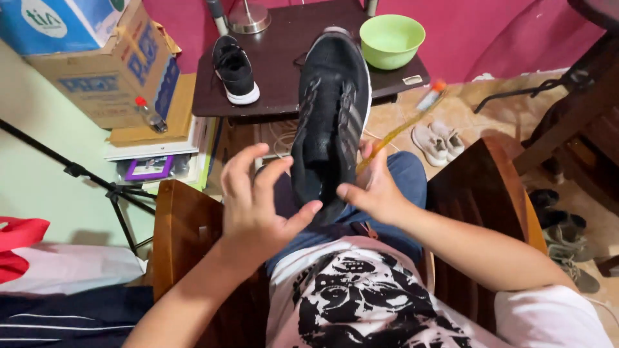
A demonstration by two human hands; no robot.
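While the right hand (374, 190) is gripping the black sneaker (332, 109) w/ a yellow toothbrush (403, 122) above the lap, the left hand (258, 203) is hovering open beside the heel. Brushing step seems to be starting; next move probably needs left hand steadying the shoe.

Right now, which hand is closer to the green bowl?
Right. The right hand holds the black shoe's heel almost straight below the green bowl; the left hand is farther over to the left.

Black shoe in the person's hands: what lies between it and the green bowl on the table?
Nothing: in the head view the black shoe's toe nearly meets the green bowl, over bare dark table.
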